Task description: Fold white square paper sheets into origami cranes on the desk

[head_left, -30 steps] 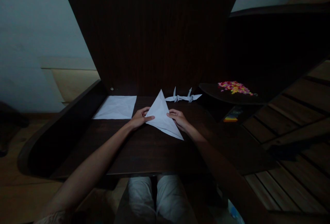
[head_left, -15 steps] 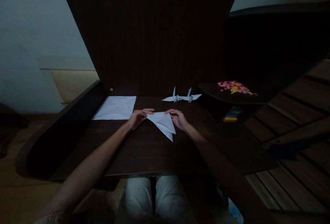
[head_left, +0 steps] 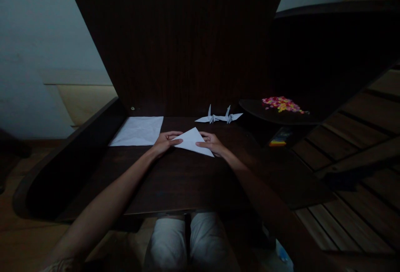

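Note:
Between my hands is a folded white paper triangle [head_left: 191,141], its point facing away from me. My left hand [head_left: 165,142] grips the left corner, thumb on top and fingers beneath. On the right side my right hand [head_left: 213,143] pinches the paper the same way, with the thumb pressed on its face and a sharp corner reaching toward me below it. Behind the hands stand two white paper cranes [head_left: 220,117] side by side. Left of my left hand lies flat white paper [head_left: 137,130], lightly creased.
The dark wooden desk [head_left: 181,188] has a raised side panel [head_left: 68,159] on the left and a tall back panel [head_left: 184,46]. A rounded shelf [head_left: 250,107] on the right carries a heap of small pink, red and yellow pieces [head_left: 283,104]. Wooden slats [head_left: 350,222] lie beyond it.
The folded paper has been turned: its loose flaps pointed toward me and now its point faces away. Both thumbs have come onto its top face.

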`<state>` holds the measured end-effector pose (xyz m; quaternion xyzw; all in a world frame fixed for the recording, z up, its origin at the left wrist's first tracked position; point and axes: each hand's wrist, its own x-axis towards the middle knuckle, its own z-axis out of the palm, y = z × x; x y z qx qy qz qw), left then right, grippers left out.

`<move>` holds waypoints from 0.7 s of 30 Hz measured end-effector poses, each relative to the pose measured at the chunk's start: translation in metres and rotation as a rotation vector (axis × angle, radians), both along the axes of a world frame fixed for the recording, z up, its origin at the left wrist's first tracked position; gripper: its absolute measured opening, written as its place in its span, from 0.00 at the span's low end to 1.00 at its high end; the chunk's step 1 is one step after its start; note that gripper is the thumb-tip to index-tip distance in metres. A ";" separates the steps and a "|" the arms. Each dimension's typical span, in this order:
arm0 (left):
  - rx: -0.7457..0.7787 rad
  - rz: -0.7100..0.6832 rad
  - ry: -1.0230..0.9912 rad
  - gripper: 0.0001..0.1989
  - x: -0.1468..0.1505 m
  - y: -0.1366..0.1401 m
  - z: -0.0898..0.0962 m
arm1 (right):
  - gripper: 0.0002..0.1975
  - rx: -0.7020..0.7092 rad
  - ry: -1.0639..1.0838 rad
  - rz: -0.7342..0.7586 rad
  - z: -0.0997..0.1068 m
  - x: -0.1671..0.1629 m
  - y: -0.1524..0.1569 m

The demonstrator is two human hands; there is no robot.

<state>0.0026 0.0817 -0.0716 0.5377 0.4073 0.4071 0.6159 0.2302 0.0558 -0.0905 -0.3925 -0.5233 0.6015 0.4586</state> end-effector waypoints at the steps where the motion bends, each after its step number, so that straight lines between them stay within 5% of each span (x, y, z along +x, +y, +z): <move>1: 0.012 0.021 -0.004 0.26 0.000 0.001 0.000 | 0.28 -0.008 -0.020 0.020 0.000 0.000 0.000; 7: 0.022 0.184 -0.135 0.27 0.007 0.001 -0.003 | 0.20 -0.014 0.008 -0.054 -0.005 -0.001 0.003; 11: -0.031 0.207 -0.304 0.19 0.018 -0.007 -0.005 | 0.20 -0.019 0.046 -0.128 -0.007 -0.006 0.005; 21: 0.015 0.154 -0.131 0.19 0.033 -0.018 -0.004 | 0.19 -0.092 -0.018 -0.021 0.002 -0.015 -0.008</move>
